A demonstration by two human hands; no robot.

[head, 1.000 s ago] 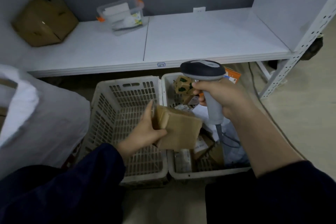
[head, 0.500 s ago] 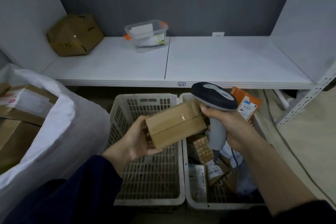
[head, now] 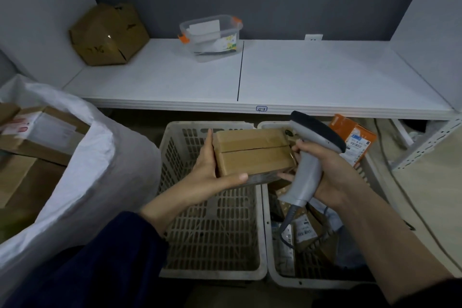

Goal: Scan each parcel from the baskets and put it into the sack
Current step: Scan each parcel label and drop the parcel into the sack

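Note:
My left hand (head: 212, 170) grips a brown cardboard parcel (head: 252, 155) by its left end, thumb under its front edge, above the two white baskets. My right hand (head: 322, 170) holds a grey handheld scanner (head: 310, 157) by the handle, its dark head just right of the parcel; some fingers also touch the parcel's right end. The left basket (head: 172, 157) holds nothing I can see. The right basket (head: 275, 275) contains several parcels, among them an orange box (head: 353, 139). The white sack (head: 100, 165) stands at the left with cardboard boxes (head: 37, 132) inside.
A white shelf (head: 312, 77) runs behind the baskets, bearing a dented brown box (head: 107, 35) at the left and a clear plastic container (head: 212, 35) with orange clips. A white perforated shelf post (head: 425, 145) and cables lie at the right.
The parcel has been turned level and lifted a little between both hands. The scanner has come in against the parcel's right end. The view has tilted up, showing more of the sack.

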